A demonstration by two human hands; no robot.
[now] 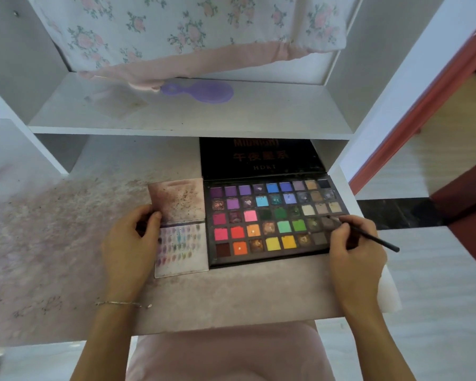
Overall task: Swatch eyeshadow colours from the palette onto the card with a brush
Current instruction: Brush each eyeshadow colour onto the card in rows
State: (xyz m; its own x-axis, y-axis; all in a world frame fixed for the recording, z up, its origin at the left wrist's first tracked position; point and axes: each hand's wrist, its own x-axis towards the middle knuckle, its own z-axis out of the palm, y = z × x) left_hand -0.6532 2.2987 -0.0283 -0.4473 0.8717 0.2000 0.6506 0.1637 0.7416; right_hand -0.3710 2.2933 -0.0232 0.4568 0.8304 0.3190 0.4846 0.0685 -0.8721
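Observation:
A large black eyeshadow palette (270,218) lies open on the table, lid (259,158) up, with several rows of coloured pans. Left of it lies the white card (183,247), covered with rows of small colour swatches; a dusty pink-stained card (177,199) sits just above it. My left hand (131,240) rests at the cards' left edge, thumb and fingers pinching the upper card's corner. My right hand (353,248) holds a thin black brush (368,236) like a pen. Its tip touches a brownish pan at the palette's right side.
The table (231,292) has a pinkish, powder-stained top, dirtiest at the left. A white shelf (190,116) above carries a purple hand mirror (201,90) and a floral cloth (176,28). A pink stool seat (226,353) is below the front edge. Floor lies to the right.

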